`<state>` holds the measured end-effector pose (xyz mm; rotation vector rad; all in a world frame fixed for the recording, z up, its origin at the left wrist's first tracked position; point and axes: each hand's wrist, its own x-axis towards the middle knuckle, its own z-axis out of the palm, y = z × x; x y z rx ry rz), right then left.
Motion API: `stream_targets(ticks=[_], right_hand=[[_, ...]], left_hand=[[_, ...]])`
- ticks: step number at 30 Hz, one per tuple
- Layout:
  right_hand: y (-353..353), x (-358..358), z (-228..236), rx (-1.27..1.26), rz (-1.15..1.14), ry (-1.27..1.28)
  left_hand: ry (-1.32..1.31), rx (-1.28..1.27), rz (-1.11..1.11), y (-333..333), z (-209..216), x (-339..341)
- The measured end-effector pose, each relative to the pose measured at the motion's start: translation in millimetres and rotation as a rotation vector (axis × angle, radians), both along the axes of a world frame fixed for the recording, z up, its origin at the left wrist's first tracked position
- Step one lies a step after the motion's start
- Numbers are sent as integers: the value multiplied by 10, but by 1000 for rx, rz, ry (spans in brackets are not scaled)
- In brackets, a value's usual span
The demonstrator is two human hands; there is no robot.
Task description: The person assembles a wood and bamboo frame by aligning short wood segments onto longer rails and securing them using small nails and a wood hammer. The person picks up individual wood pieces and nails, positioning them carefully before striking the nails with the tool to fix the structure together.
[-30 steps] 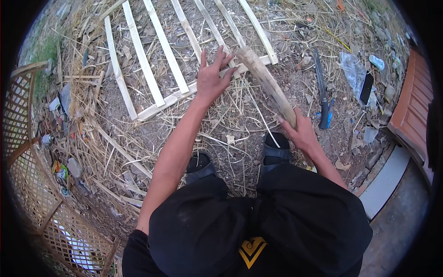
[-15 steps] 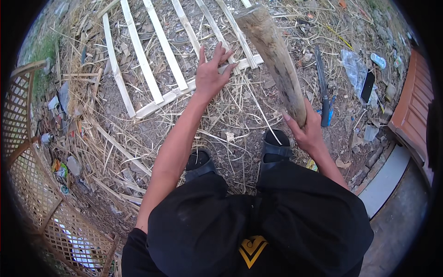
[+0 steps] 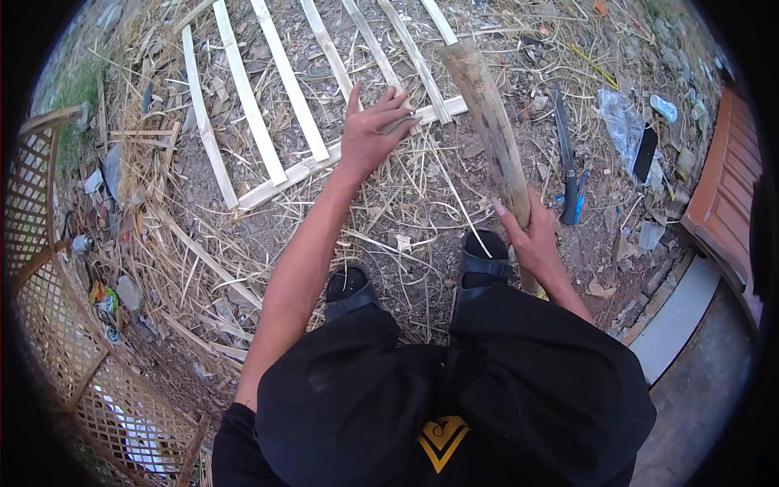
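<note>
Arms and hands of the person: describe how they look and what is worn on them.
Both forearms are bare from the elbow down, with no sleeves, gloves, watch or rings visible. The left hand and right hand are uncovered. The fingernails look pale and slightly long. Any sleeve ends higher up, near the black clothing at the lower edge.

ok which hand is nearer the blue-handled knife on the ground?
Right. The right hand grips the wooden club just left of the blue-handled knife. The left hand is farther left, pressed flat on the bamboo slat frame.
</note>
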<state>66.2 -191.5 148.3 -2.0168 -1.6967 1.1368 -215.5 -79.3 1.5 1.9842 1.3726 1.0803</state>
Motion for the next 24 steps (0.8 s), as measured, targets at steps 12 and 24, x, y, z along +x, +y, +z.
stream_targets(ticks=[12,24], right_hand=[[-47,14,-77,117,193,-23],[39,181,-252,53,253,-106]], left_hand=[[60,-26,-19,6,72,-3],[119,-36,61,8,45,24]])
